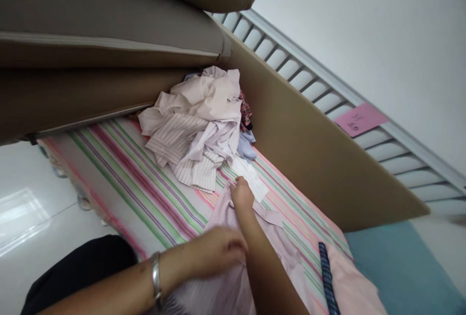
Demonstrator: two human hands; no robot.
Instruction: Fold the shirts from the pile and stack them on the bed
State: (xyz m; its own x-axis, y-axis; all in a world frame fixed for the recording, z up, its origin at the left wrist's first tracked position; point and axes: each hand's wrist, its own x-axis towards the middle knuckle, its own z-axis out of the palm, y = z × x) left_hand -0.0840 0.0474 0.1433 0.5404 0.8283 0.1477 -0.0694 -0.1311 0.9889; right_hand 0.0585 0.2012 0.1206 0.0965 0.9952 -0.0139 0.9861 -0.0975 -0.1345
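Note:
My right hand [242,194] is closed on the upper edge of a pale pink garment [271,232], which spreads down over the striped cloth beneath my arms. My left hand [222,252], with a silver bangle at its wrist, is over the same garment. Its fingers are smeared by motion, so whether it grips anything is unclear. Just beyond my right hand, a heap of crumpled clothes [204,106] includes white and thin-striped shirts. A white piece of cloth [251,174] lies between the heap and my right hand.
The striped cloth [134,169] covers the surface under the clothes. A tan board [291,135] stands along the right, before a white railing with a pink note [360,118]. Large brown cushions [109,19] overhang the upper left. A pink folded garment [351,276] lies lower right.

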